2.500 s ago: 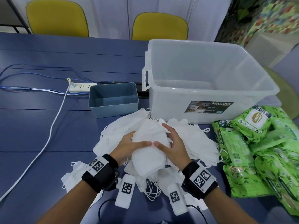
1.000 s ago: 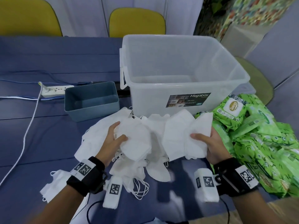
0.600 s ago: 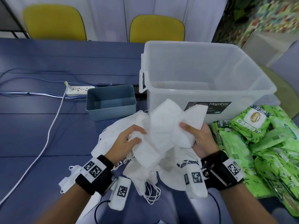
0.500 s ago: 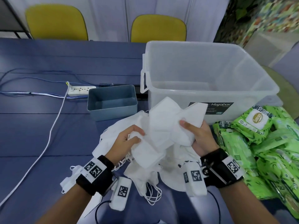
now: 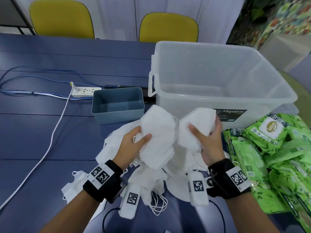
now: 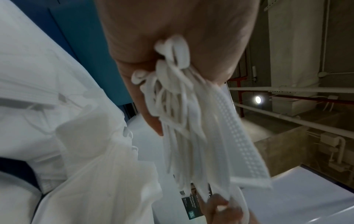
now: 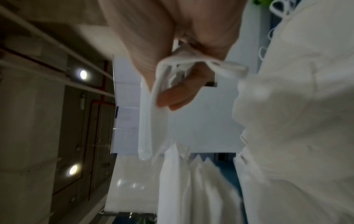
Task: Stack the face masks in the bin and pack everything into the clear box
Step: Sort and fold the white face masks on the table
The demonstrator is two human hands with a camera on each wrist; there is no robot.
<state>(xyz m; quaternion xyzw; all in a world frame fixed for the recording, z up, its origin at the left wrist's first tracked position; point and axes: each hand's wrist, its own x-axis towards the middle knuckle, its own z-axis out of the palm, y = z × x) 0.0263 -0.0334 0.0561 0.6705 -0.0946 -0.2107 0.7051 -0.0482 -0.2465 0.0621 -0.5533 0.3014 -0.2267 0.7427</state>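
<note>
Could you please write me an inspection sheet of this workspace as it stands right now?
Surface: dark blue table, seams running across it.
Job's things: small blue-grey plastic bin, empty; large clear plastic box, open, nothing seen inside; loose pile of white face masks on the table; green wet-wipe packs heaped to the right.
Clutter: nothing seen.
Hands: left hand grips a bundle of white masks; right hand grips a second bundle; the bundles are held apart.
Cables: white power strip with white cord; blue wires.
Surroundings: two yellow chairs behind the table.
</note>
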